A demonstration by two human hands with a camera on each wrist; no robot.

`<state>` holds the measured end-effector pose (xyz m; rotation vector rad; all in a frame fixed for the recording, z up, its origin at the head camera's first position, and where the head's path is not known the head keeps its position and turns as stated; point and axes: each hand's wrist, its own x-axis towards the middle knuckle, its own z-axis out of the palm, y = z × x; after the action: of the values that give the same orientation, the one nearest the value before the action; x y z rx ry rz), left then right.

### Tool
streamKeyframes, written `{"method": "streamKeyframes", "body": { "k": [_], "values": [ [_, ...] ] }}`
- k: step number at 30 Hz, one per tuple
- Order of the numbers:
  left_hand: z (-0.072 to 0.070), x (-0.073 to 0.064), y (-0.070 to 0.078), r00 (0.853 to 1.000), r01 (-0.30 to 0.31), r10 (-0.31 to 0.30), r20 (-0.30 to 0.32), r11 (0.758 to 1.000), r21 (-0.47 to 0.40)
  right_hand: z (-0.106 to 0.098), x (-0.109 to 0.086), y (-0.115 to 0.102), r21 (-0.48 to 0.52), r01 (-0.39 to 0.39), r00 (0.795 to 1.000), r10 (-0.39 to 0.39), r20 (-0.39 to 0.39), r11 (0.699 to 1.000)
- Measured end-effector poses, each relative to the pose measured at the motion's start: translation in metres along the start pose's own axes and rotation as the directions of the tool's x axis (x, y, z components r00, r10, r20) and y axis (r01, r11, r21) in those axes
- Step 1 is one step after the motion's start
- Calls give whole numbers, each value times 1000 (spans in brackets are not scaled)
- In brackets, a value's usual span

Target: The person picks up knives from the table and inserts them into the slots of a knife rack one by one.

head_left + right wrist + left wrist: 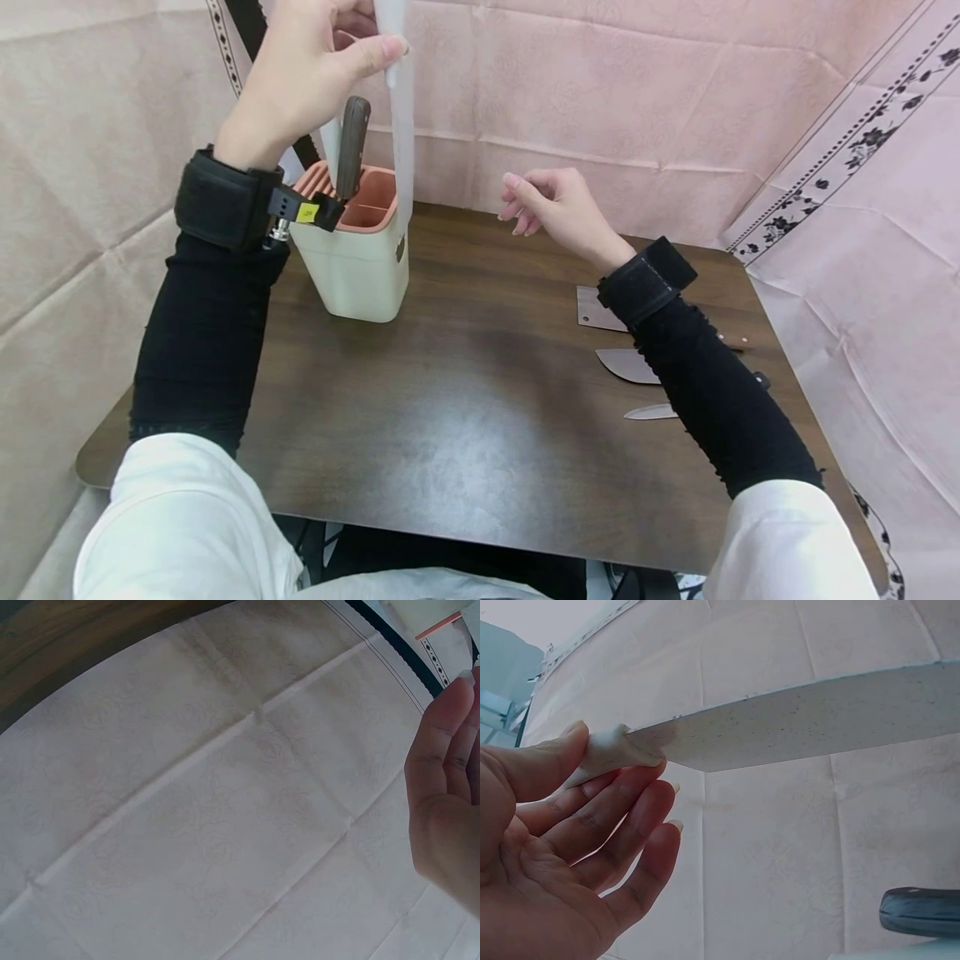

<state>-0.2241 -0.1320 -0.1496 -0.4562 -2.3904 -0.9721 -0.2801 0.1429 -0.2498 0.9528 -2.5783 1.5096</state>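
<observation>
My left hand (322,71) pinches the pale handle of a white knife (403,125) between thumb and fingers. Its speckled blade (810,720) hangs down, overlapping the right side of a cream knife holder (352,275) in the head view. That holder has an orange slotted top; a dark-handled knife (352,146) stands in it, with a white handle (330,146) partly hidden behind. To the right, my right hand (555,208) hovers above the table's back part with fingers loosely bent, holding nothing.
On the brown table (450,400), a cleaver (595,308), a wide-bladed knife (626,365) and a small knife (649,412) lie at the right, partly covered by the right forearm. Pink cloth (600,92) hangs behind the table and along its sides.
</observation>
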Motion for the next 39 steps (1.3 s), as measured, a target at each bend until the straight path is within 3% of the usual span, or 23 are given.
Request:
{"method": "streamKeyframes", "body": {
  "k": [9, 15, 22, 30, 39],
  "values": [
    [-15, 0, 0, 993, 109, -112, -27, 992, -69, 1, 2, 4, -2, 4, 1000, -4, 4, 1000],
    [-21, 0, -2, 987, 141, -149, -54, 981, -131, -1, 0, 4, -5, 9, 1000, -9, 7, 1000],
    [-27, 0, -3, 979, 189, -194, -57, 979, -78, -2, -2, 4, -8, 2, 1000, -2, 6, 1000],
    [-35, -3, -7, 968, 238, -244, -58, 967, -90, -1, -3, 4, -9, -8, 1000, 8, 11, 1000],
    [-44, -4, -16, 970, 201, -216, -110, 971, -133, 0, -3, 7, 0, -3, 1000, 3, 18, 1000]
  ]
}}
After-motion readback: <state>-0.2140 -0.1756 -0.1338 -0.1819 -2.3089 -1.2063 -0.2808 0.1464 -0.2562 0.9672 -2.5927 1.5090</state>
